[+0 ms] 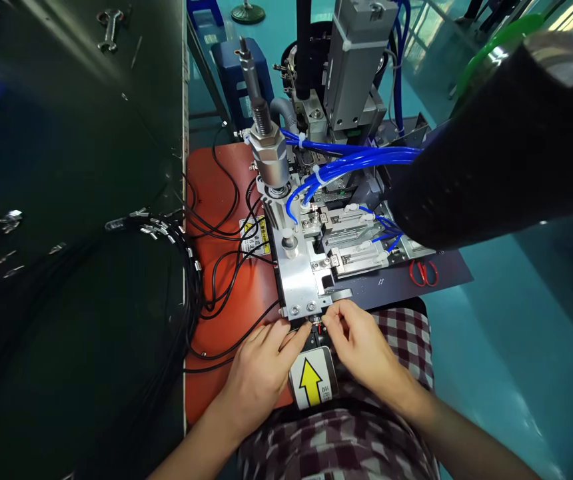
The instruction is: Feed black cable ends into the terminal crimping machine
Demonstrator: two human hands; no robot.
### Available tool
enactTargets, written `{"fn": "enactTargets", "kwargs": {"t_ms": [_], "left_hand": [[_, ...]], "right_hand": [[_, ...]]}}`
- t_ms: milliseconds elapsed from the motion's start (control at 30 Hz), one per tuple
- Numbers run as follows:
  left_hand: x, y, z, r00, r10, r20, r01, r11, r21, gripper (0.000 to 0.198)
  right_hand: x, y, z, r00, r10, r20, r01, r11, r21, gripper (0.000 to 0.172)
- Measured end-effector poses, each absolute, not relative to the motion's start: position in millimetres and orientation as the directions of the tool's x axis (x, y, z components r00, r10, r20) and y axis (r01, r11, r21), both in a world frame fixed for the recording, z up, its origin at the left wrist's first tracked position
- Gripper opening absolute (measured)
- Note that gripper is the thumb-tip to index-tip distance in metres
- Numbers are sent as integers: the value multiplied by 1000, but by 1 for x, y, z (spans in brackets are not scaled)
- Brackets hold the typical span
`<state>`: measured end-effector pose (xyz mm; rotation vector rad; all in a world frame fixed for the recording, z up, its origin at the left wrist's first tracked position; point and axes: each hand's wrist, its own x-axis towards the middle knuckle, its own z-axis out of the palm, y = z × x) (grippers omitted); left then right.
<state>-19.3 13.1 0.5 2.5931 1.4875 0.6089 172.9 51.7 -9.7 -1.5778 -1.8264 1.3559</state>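
Observation:
My left hand rests at the front edge of a metal machine fixture, its fingers closed near a black cable that runs in from the left. On the other side of the same spot, my right hand has thumb and fingertips pinched together. Between the two hands lies a small metal part with a bit of red, too small to name. What each hand's fingertips hold is hidden. A label with a yellow arrow sits just below my hands.
Blue air hoses cross the machine. Red-handled scissors lie at its right. Black cables with metal ends bundle over the dark table's edge at left. A wrench lies farther back. A large black tube overhangs the right.

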Motion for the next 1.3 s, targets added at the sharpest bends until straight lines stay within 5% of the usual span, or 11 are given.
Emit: {"fn": "enactTargets", "kwargs": {"t_ms": [100,233,933,1300], "left_hand": [[-19,13,0,453,842,293,805,-528,272,37],[-20,13,0,457,843,285,803,-529,275,37],[-22,15,2,483,846,227,776,-533,338,36],[-10,7,14,473,872,129,860,-488,148,42]], "right_hand": [[181,53,-23,-303,835,-458,293,-376,-879,25],[182,49,-30,-306,840,-447,139,-425,-894,28],[174,57,-22,-366,800,-476,48,-495,-868,21],[175,55,-22,-337,845,-416,161,-383,-909,22]]}}
